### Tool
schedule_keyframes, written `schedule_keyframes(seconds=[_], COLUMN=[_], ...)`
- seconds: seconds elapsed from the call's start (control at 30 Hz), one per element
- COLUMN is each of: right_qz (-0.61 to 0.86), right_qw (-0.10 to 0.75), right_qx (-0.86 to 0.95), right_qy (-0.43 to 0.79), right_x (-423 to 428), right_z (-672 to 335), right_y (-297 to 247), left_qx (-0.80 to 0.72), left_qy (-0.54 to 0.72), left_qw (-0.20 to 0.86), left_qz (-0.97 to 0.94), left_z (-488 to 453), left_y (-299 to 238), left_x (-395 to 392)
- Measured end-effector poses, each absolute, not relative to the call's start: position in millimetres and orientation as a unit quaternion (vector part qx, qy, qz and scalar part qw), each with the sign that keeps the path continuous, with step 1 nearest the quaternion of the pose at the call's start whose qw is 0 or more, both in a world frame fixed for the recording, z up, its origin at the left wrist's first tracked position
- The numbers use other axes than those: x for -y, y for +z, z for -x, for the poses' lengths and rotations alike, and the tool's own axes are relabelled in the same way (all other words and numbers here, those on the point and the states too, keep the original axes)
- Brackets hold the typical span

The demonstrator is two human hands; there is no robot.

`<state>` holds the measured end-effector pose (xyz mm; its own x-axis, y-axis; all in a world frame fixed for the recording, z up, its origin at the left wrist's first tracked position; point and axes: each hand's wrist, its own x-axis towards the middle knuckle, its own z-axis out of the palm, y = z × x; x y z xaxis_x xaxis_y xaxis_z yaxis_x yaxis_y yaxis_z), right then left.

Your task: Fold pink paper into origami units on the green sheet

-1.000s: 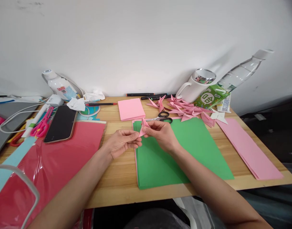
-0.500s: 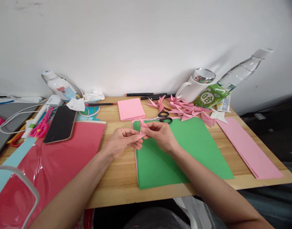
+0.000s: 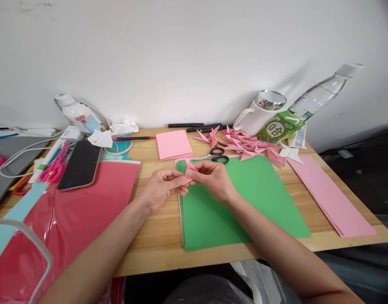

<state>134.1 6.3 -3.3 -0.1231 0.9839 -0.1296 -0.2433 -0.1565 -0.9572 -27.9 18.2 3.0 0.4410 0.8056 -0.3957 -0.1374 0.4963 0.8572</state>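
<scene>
A small folded pink paper piece [image 3: 189,166] is pinched between both hands above the near left corner of a green paper stack [image 3: 244,198]. My left hand [image 3: 160,188] grips its lower end with closed fingers. My right hand [image 3: 213,177] holds its upper part, fingers curled around it. Most of the piece is hidden by my fingers. Black scissors [image 3: 217,155] lie just behind my right hand. Several folded pink pieces [image 3: 247,144] are heaped further back, and a pad of pink squares [image 3: 174,145] sits to their left.
Red sheets [image 3: 70,219] with a phone [image 3: 80,165] on them lie at left, beside pink scissors [image 3: 56,166] and cables. A white mug [image 3: 260,112], a green carton [image 3: 280,126] and a clear bottle [image 3: 321,95] stand at the back right. Pink strips [image 3: 331,196] lie at the right edge.
The pink piece has been lowered and turned slightly between my fingers; less of its tip shows. Both hands stay in nearly the same place.
</scene>
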Motion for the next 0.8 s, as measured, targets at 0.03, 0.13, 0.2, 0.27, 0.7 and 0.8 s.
schedule_keyframes(seconds=[0.03, 0.13, 0.2, 0.27, 0.7, 0.8], right_qz=[0.436, 0.426, 0.426, 0.427, 0.369, 0.369], right_qw=[0.495, 0.507, 0.523, 0.537, 0.533, 0.53], right_qx=[0.429, 0.455, 0.472, 0.489, 0.518, 0.493], right_qy=[0.617, 0.595, 0.568, 0.54, 0.558, 0.583], right_x=[-5.7, -4.1, -3.3, -2.9, -4.8, -5.3], right_z=[-133.6, -132.7, -132.6, -132.9, -133.0, -133.9], right_y=[-3.4, -4.1, -4.8, -5.7, -1.9, -2.8], left_qx=[-0.429, -0.417, -0.406, -0.396, -0.359, -0.364], left_qy=[0.313, 0.31, 0.303, 0.296, 0.387, 0.386], left_qw=[0.75, 0.754, 0.762, 0.769, 0.712, 0.704], left_qz=[-0.395, -0.402, -0.403, -0.406, -0.463, -0.473], left_z=[28.1, 30.1, 31.8, 33.1, 31.8, 30.8], left_y=[3.1, 2.9, 2.5, 2.1, 3.2, 4.1], left_x=[-18.5, -19.7, -20.3, -20.6, -21.8, -21.2])
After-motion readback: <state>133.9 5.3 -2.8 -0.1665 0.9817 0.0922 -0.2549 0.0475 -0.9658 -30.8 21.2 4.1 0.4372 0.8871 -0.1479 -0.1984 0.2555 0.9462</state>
